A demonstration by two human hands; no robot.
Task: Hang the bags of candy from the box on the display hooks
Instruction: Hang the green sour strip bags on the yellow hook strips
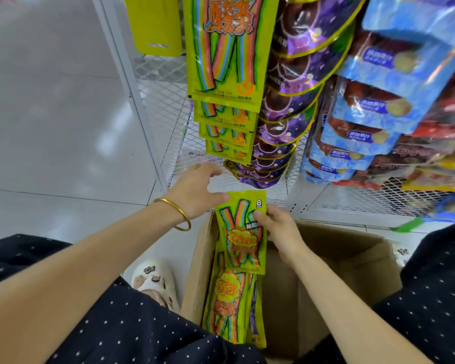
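Candy bags point(229, 306) stand along the left wall of the cardboard box point(339, 248) by my knees. Above them my right hand point(279, 229) pinches the right edge of one green bag point(243, 232), upright over the box's far left corner. My left hand point(195, 190) is loosely open, thumb against that bag's top left corner. Beyond, matching hung bags point(226, 61) line the mesh rack point(163, 101).

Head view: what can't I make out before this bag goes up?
Head view only:
- Hooks: hidden behind the hanging bags.
- Hang hole of the bag in the right hand: too small.
- Left hand fingertips: blurred; contact with hanging bags unclear.
- Box: count of boxed bags; they overlap, the bag covers their tops.
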